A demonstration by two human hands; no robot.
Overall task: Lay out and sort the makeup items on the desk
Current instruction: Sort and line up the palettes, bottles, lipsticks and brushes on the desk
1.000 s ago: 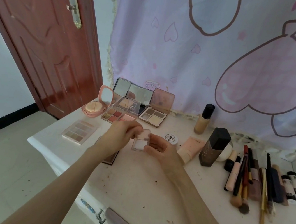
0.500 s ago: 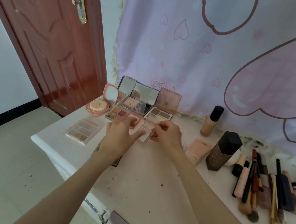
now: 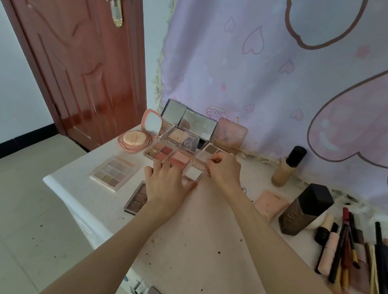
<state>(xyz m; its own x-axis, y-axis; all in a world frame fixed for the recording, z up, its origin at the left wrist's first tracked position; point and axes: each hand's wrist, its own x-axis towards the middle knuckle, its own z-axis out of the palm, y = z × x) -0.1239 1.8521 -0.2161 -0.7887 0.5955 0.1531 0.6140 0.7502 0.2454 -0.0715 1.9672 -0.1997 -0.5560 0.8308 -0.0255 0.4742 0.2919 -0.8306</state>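
Observation:
A small palette (image 3: 193,173) with a white pan sits low on the desk (image 3: 201,234), just in front of the open blush palette (image 3: 179,158). Its clear lid (image 3: 201,158) stands open. My left hand (image 3: 165,185) lies over the palette's left side, thumb against its front edge. My right hand (image 3: 224,173) pinches the lid's right edge. Behind stand open mirrored palettes (image 3: 186,121) and a pink cushion compact (image 3: 137,137).
A pale eyeshadow palette (image 3: 113,173) lies at the left and a dark palette (image 3: 138,198) lies partly under my left wrist. To the right are a foundation bottle (image 3: 286,166), a pink tube (image 3: 270,203), a dark bottle (image 3: 303,210) and several brushes and pencils (image 3: 359,255). The desk edge drops off at the left.
Both hands carried the small palette away from me and down to the row of open palettes. Its lid now stands open.

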